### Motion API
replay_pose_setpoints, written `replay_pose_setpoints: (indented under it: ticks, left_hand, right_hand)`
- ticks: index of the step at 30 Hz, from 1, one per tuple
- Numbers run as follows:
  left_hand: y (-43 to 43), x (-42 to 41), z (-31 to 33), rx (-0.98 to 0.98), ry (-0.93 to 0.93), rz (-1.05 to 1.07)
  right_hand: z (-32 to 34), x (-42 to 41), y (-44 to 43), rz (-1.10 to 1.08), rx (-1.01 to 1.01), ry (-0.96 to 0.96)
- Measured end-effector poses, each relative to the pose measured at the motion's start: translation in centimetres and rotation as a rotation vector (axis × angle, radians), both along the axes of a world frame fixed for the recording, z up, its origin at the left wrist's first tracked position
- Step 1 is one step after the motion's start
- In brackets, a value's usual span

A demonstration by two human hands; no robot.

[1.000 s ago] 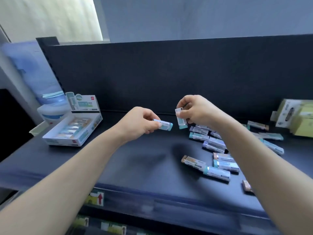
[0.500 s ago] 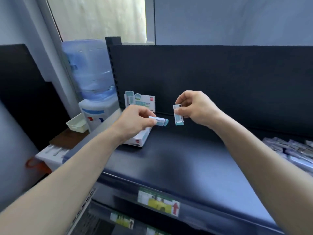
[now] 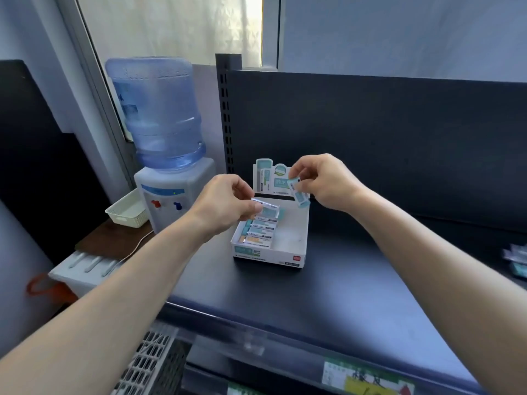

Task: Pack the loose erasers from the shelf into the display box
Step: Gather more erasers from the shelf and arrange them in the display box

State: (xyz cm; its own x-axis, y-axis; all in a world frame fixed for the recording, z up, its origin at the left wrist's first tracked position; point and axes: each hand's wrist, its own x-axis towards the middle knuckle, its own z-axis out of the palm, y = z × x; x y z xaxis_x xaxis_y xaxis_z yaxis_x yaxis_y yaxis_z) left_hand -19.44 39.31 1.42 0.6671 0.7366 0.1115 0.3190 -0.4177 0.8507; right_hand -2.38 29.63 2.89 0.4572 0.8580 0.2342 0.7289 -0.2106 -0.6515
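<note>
While both forearms are stretched out over it, a dark shelf [image 3: 356,295] is seen across the lower right of the view, backed by an upright dark panel [image 3: 385,143]. Just beyond the shelf's left end, a water dispenser [image 3: 171,195] is topped by a blue bottle [image 3: 159,115], and a white basket [image 3: 127,210] is set beside its base.

Near the left end of the shelf, the display box [image 3: 268,256] is placed with its printed header card [image 3: 271,178] raised at the back. Its left side is filled by a row of erasers [image 3: 258,232] laid flat; its right side is bare.

The left hand [image 3: 225,205] is held over the back left of the box, its fingers curled, and a teal-capped eraser [image 3: 269,210] is pinched roughly level between thumb and fingertips, just above the row. The right hand [image 3: 328,181] is raised before the header card, and a second eraser [image 3: 299,195] is pinched by its upper end and hung tilted, teal end down, above the back of the box.

At the far right edge, a few loose erasers [image 3: 516,259] are left on the shelf, too blurred to be counted.
</note>
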Motion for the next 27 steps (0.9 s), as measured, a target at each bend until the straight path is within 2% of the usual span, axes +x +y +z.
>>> replay_pose_setpoints:
  ticks: [6,12,20,27]
  left_hand:
    - [0.9,0.0,-0.5,-0.005,0.049,0.018]
    - [1.3,0.2,-0.5,0.017,0.091,0.056]
    - [1.0,1.4,-0.9,0.057,0.124,0.097]
    - [0.9,1.6,-1.4,0.094,0.162,0.091]
  right_hand:
    - [-0.5,0.0,2.1,0.059,-0.136,-0.083]
    - [-1.4,0.5,2.9,0.143,-0.298,-0.283]
    - [-2.2,1.4,3.8,0.221,-0.380,-0.447]
    - [-2.9,1.4,4.6,0.195,-0.393,-0.527]
